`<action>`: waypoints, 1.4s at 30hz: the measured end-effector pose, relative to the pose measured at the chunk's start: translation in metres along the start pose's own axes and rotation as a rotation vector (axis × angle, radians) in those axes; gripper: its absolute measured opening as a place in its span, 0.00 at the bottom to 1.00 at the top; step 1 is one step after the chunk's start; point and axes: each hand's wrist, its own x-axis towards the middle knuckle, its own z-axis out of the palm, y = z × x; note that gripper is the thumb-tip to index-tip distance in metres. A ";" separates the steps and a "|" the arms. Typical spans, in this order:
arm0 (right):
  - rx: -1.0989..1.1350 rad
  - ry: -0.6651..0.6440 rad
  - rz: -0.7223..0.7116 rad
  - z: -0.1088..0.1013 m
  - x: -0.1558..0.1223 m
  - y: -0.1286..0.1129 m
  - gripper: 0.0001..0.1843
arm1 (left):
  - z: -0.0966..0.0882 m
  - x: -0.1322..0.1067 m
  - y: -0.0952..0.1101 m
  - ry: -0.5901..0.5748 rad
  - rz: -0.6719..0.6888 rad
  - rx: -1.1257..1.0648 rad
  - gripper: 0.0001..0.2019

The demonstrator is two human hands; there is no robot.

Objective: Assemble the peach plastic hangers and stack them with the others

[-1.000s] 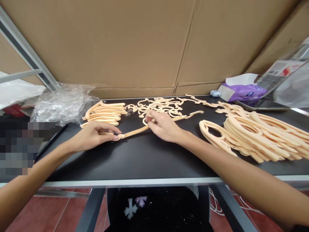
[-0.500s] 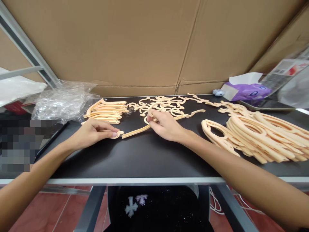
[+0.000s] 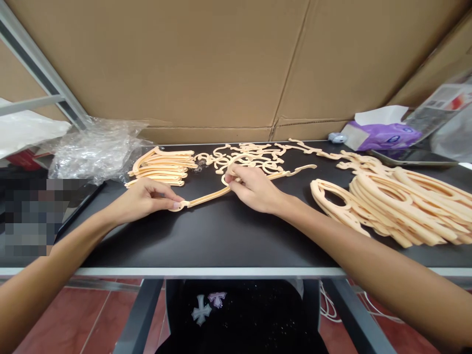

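My left hand (image 3: 149,199) pinches a small curved beige hook piece (image 3: 177,206) between thumb and fingertips. Its tip meets the left end of a long beige plastic clothes hanger (image 3: 206,197). Closed around the middle of that hanger, by its rounded loop, is my right hand (image 3: 252,189). A similar curved piece (image 3: 306,168) sits at the hanger's right end. My fingers partly hide the joint and the hanger's centre. Beyond my left hand lie stacked beige hanger arms (image 3: 162,167); loose curved pieces (image 3: 254,153) are heaped behind my right hand.
A pile of beige hanger parts with oval openings (image 3: 401,206) covers the table's right side. Behind it are a purple tissue pack (image 3: 391,135) and a dark flat device (image 3: 416,158). Crumpled clear plastic (image 3: 99,152) lies at left; cardboard (image 3: 184,64) stands along the back.
The small gap between the hook piece and the hanger's left end has closed, and they now touch. Both hands keep their grip. The view has shifted slightly.
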 end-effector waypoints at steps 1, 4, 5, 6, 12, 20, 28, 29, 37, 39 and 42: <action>0.000 0.000 -0.008 0.000 0.000 0.000 0.05 | 0.000 0.000 0.001 -0.004 -0.003 0.003 0.11; -0.008 -0.006 -0.026 0.000 0.001 0.002 0.06 | -0.002 0.002 0.002 -0.014 0.010 0.022 0.10; -0.013 -0.008 -0.032 0.000 0.001 0.002 0.06 | -0.002 0.003 0.002 -0.019 0.014 0.028 0.10; -0.020 -0.010 -0.040 0.000 0.001 0.003 0.07 | -0.002 0.004 0.002 -0.026 0.015 0.032 0.10; -0.038 -0.013 -0.075 0.000 0.001 0.003 0.09 | -0.002 0.007 0.003 -0.030 0.010 0.040 0.10; -0.004 0.007 -0.089 -0.003 0.003 -0.003 0.09 | 0.002 0.003 0.010 0.019 0.020 0.046 0.12; 0.026 -0.019 -0.039 -0.005 0.004 -0.005 0.08 | 0.002 0.006 0.009 0.051 0.006 0.148 0.13; 0.033 -0.021 -0.026 -0.005 0.004 -0.005 0.08 | 0.002 0.007 0.009 0.043 0.001 0.162 0.13; 0.055 -0.008 -0.020 -0.004 0.006 -0.005 0.08 | 0.012 -0.003 0.014 0.150 0.223 0.351 0.12; 0.034 0.000 -0.030 -0.004 0.007 -0.005 0.08 | 0.018 -0.009 0.010 0.225 0.315 0.427 0.12; 0.005 0.001 -0.047 -0.006 0.007 -0.004 0.08 | 0.027 -0.016 0.002 0.351 0.418 0.513 0.12</action>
